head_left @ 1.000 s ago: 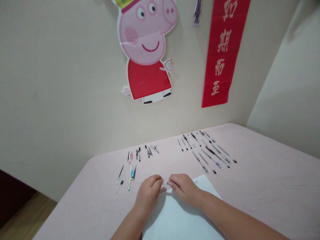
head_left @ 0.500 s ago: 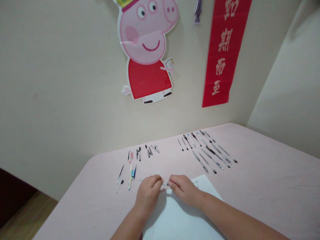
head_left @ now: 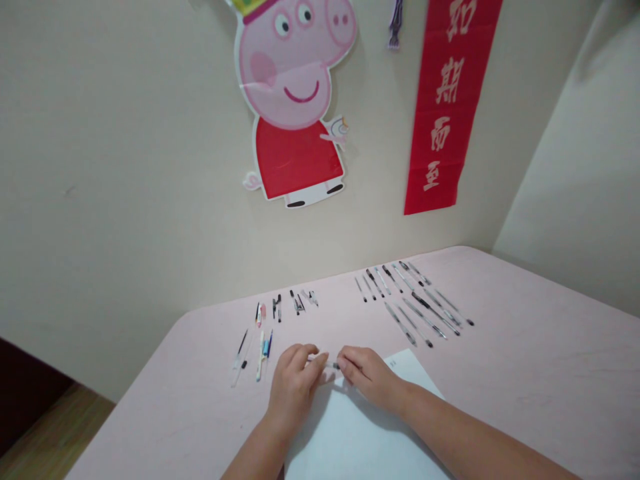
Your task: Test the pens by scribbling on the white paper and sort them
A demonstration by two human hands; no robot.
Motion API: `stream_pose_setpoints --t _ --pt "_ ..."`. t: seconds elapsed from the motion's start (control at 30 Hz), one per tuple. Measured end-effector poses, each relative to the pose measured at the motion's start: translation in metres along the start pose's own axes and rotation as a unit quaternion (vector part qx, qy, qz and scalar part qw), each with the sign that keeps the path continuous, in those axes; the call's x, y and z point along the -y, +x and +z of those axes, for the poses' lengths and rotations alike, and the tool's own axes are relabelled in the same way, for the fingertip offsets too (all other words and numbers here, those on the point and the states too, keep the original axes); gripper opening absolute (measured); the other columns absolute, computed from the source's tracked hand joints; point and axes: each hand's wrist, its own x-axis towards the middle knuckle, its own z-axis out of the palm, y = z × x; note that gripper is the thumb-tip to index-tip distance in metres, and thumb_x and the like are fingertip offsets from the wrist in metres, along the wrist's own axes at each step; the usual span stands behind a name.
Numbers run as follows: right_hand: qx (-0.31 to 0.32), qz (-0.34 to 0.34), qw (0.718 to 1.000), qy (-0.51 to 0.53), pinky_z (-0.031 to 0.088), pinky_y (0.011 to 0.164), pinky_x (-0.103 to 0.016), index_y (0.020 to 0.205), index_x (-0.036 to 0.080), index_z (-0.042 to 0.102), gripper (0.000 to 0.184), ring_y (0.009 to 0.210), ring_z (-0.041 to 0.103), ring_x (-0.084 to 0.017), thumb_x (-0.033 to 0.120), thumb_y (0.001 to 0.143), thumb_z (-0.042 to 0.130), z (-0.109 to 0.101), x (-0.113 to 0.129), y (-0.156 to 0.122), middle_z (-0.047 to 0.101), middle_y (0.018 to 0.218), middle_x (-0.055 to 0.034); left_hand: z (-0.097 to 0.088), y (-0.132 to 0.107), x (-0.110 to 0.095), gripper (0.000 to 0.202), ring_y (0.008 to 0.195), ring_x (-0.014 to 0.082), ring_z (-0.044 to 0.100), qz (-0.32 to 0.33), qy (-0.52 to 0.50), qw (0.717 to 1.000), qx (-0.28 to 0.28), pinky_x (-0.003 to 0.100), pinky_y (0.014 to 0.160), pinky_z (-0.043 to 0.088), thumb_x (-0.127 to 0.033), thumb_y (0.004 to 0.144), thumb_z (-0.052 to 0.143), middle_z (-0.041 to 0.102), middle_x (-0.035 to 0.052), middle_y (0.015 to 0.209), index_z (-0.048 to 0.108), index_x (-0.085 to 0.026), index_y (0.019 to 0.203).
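Observation:
A slim pen with a clear barrel and a dark end lies level between my two hands, just above the top of a white sheet of paper. My right hand is closed round its dark right end. Thumb and fingers of my left hand are round the left part, which they mostly hide. Whether this is a whole pen or only part of one is too small to tell. Some faint writing shows at the sheet's upper right corner.
On the pink tabletop, several pens lie in two slanting rows at the right. Pen parts and caps lie in small groups at the back left, with coloured pen pieces nearer. Behind stands a wall with a pig cutout and red banner.
My left fingers have loosened and spread a little round the pen, and more of it shows between the hands. My right hand has hardly moved.

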Motion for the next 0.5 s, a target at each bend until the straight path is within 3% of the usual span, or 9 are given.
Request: stream_pose_setpoints --t 0.13,0.27,0.5 --pt "-0.022 -0.010 1.000 0.018 0.042 0.066 -0.025 0.099 0.017 0.062 0.027 0.068 0.056 -0.014 0.027 0.095 0.037 -0.001 -0.002 0.000 0.064 0.078 -0.0025 0.004 -0.005 0.002 0.026 0.074 0.0173 0.058 -0.015 -0.020 1.000 0.014 0.029 0.063 0.050 -0.019 0.091 0.044 0.064 0.0082 0.090 0.065 -0.021 0.107" --pt "-0.014 -0.015 1.000 -0.005 0.046 0.073 -0.028 0.128 0.019 0.052 0.038 0.074 0.059 -0.015 0.021 0.091 0.045 0.001 -0.004 0.000 0.067 0.090 -0.0047 0.004 -0.006 -0.001 0.032 0.082 0.0174 0.062 -0.028 -0.087 0.994 0.053 0.028 0.068 0.052 -0.018 0.092 0.039 0.066 0.0100 0.100 0.063 -0.019 0.113" --pt "-0.006 -0.046 0.998 -0.038 0.047 0.075 -0.029 0.131 0.021 0.051 0.048 0.077 0.058 -0.015 0.012 0.084 0.047 0.004 -0.012 0.001 0.066 0.090 -0.0046 -0.003 -0.001 -0.015 0.032 0.096 0.0183 0.062 0.006 -0.175 0.978 0.112 0.030 0.080 0.052 -0.017 0.093 0.041 0.067 0.0103 0.109 0.063 -0.019 0.116"
